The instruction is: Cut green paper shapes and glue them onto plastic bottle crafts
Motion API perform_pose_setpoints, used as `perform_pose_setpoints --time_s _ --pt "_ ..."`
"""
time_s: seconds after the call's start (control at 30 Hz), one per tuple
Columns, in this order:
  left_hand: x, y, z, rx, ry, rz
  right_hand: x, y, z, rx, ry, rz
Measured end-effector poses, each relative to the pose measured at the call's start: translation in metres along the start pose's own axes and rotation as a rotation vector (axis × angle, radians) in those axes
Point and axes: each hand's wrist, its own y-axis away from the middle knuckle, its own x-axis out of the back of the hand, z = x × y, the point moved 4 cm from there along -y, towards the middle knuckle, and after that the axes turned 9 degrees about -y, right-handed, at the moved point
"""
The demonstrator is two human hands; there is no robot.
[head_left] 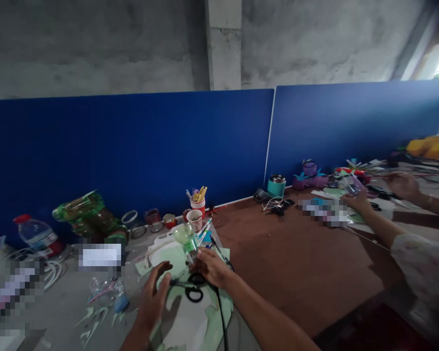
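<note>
My right hand is closed around the lower part of a cut clear plastic bottle piece, which has a pale green flared top and a green band. To its left, my left hand is held with thumb and fingers apart and nothing between them. Black-handled scissors lie between the hands on pale green and white paper sheets. Colored pens rest just behind the bottle piece. A paper cup stands beyond it.
Green plastic bottles, a red-capped bottle and plastic scraps are at left. A striped cup holds tools. A teal container stands by the blue partition. At right, another person's hands work with clear plastic.
</note>
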Motion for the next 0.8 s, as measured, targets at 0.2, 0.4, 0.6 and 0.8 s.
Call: perform_pose_setpoints --time_s 0.2,0.4,0.6,0.8 --pt "-0.014 -0.002 0.019 0.014 0.105 -0.133 -0.002 0.001 -0.001 -0.002 0.021 0.008" --pt "-0.025 -0.003 0.016 -0.013 0.186 -0.140 -0.004 0.001 0.000 0.015 0.039 0.033" --pt "-0.036 0.009 0.005 -0.118 0.111 -0.098 0.003 -0.002 0.005 0.017 0.085 -0.012" --pt "-0.037 0.016 0.007 -0.250 -0.050 -0.141 0.002 -0.001 0.004 0.011 0.112 -0.006"
